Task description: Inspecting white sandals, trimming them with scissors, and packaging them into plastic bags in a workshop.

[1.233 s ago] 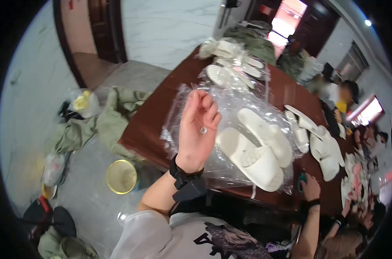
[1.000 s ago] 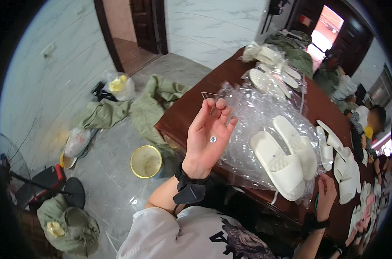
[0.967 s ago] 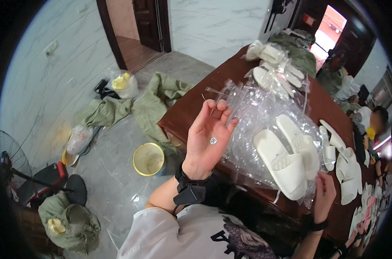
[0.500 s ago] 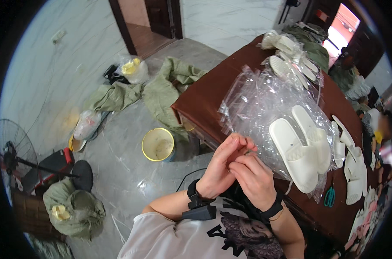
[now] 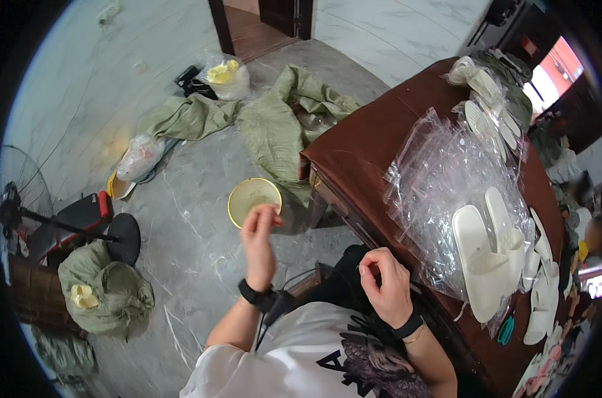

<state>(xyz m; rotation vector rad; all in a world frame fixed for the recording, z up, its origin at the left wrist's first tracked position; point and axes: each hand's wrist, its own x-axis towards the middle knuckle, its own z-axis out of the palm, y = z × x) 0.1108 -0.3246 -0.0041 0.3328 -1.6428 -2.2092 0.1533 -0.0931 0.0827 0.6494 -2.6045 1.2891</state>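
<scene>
My left hand (image 5: 258,252) is held out over the near rim of a yellow-rimmed bucket (image 5: 230,207) on the floor. Its fingers are bent together, and what they hold, if anything, is too small to make out. In front of my body, by the table's edge, my right hand (image 5: 388,292) is closed with thumb and fingers curled in; anything inside is hidden. To its right a pair of white slippers (image 5: 481,272) lies on a heap of clear plastic bags (image 5: 434,179) on the brown-covered table (image 5: 374,126).
Teal-handled scissors (image 5: 506,330) and more white slippers (image 5: 543,298) lie along the table's right side. Green woven sacks (image 5: 268,126) are spread on the floor beyond the bucket. A fan (image 5: 22,192) and a stuffed sack (image 5: 108,292) stand at left.
My hands were together near the slippers and are now apart. The left has swung left over the bucket; the right has dropped slightly toward me. The view has shifted, too.
</scene>
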